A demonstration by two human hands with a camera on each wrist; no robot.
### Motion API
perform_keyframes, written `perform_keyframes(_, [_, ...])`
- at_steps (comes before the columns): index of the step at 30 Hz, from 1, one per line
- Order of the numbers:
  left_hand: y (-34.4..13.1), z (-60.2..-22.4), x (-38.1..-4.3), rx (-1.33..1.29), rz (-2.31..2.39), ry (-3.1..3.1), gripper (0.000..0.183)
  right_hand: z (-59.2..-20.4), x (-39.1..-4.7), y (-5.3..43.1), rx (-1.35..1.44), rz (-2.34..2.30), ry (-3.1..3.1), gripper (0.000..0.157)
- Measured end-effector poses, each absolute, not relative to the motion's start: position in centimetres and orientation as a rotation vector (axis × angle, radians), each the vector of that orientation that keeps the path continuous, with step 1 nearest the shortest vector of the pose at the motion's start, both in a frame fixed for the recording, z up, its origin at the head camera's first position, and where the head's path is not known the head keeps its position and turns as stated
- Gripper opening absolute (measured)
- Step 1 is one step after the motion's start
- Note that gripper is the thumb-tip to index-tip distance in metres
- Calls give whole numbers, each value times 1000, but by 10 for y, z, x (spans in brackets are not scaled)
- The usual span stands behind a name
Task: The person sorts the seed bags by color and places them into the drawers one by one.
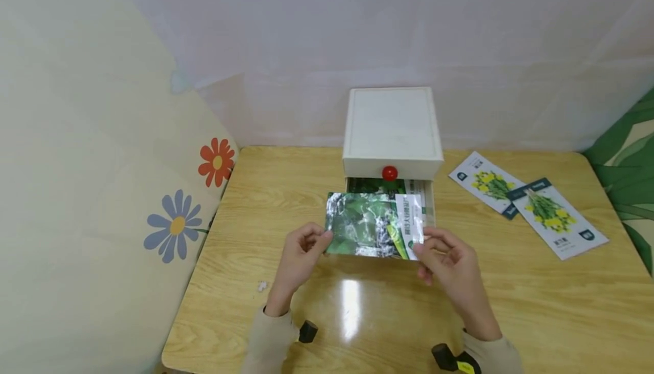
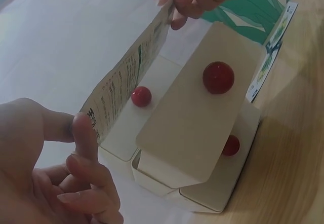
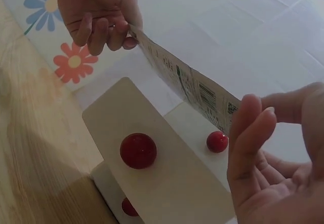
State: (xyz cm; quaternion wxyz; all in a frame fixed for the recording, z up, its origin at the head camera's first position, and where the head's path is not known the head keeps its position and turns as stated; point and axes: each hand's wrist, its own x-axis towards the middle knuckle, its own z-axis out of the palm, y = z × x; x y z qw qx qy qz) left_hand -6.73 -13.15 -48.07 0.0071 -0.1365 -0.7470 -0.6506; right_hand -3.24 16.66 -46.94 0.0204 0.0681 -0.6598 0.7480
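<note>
A glossy seed packet [image 1: 360, 223] with a green leafy picture is held up level between both hands. My left hand [image 1: 301, 255] pinches its left end between thumb and fingers. The right hand [image 1: 452, 269] pinches the opposite end, at the white strip with printing. Its printed back, with a barcode, faces the wrist cameras. Just behind and below it, the middle drawer [image 2: 185, 107] of a small white cabinet [image 1: 390, 124] is pulled out. Part of another green packet [image 1: 369, 185] shows inside that drawer; the held packet hides most of it.
Two packets with yellow flowers, one [image 1: 487, 184] partly under the other [image 1: 559, 218], lie on the wooden table [image 1: 255, 192] to the right. Red round knobs [image 2: 141, 97] mark the cabinet's drawers. A pale cloth wall stands behind; a flower-printed panel [image 1: 102, 164] borders the left.
</note>
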Motion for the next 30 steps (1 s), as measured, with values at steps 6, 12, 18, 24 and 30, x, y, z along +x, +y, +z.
perform_keyframes(6, [-125,-481,-69,-379,-2074,-2360,20,-473,-33,173,236,2338,-2058,28])
perform_keyframes(12, [-121,-481,-69,-370,-2087,-2410,17,-475,-33,175,81,2327,-2094,14])
perform_keyframes(18, [-119,-477,-68,-415,-2061,-2492,18,-475,-33,179,-113,2305,-2142,20])
perform_keyframes(24, [-118,-477,-69,-458,-2048,-2485,18,-476,-32,182,-171,2315,-2152,23])
perform_keyframes(30, [-116,-477,-72,-469,-2051,-2474,18,-476,-33,182,-178,2333,-2111,21])
